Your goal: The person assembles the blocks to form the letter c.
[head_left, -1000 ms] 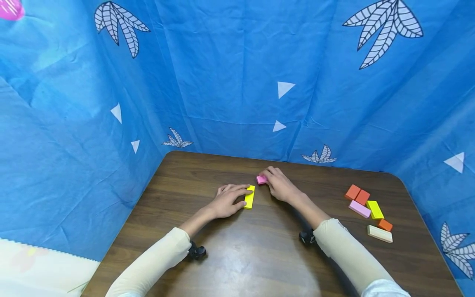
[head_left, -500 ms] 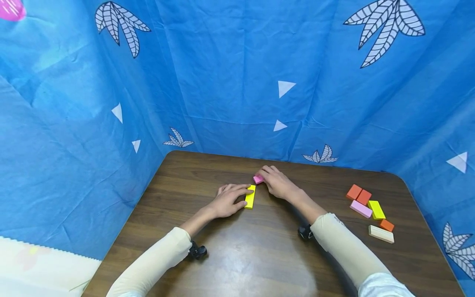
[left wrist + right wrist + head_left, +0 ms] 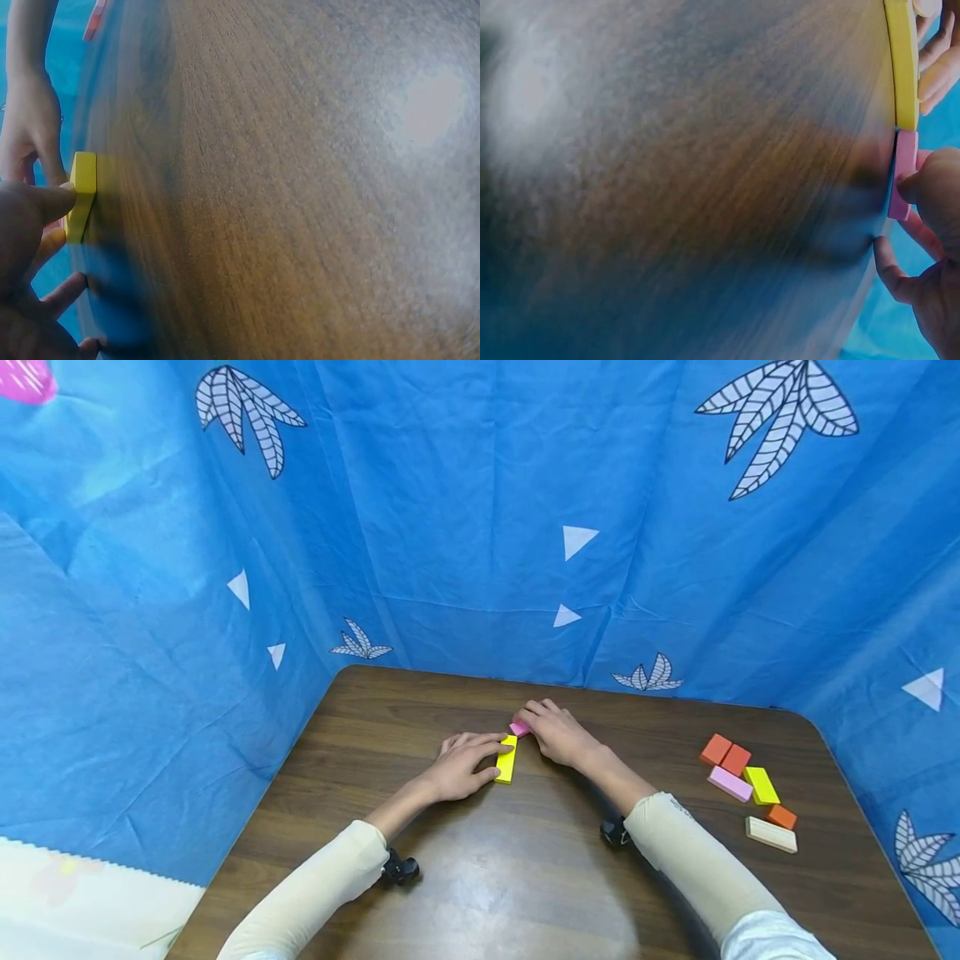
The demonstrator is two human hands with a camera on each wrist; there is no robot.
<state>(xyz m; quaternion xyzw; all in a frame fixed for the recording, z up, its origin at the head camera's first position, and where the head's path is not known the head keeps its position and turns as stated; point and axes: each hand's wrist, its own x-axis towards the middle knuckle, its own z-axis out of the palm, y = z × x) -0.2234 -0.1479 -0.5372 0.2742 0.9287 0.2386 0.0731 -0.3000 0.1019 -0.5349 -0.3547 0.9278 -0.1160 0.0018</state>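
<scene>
Between thumb and fingers, your right hand [image 3: 557, 735] pinches the pink block [image 3: 519, 727] and your left hand [image 3: 459, 768] the yellow block [image 3: 506, 763], ends meeting or nearly so on the table [image 3: 487, 868], both presumably light, stiff and smooth, best held by the long sides.

Smooth yellow block [image 3: 506, 767] and pink block [image 3: 907, 154], wood-grained tabletop [image 3: 487, 877] (glossy, with pale glare), wrinkly cloth backdrop [image 3: 450, 485].

Bright head view, pale glare on the bench [image 3: 491, 877]; wrist views dimmer, hazy, the left hand [image 3: 19, 247] dark in its own.
</scene>
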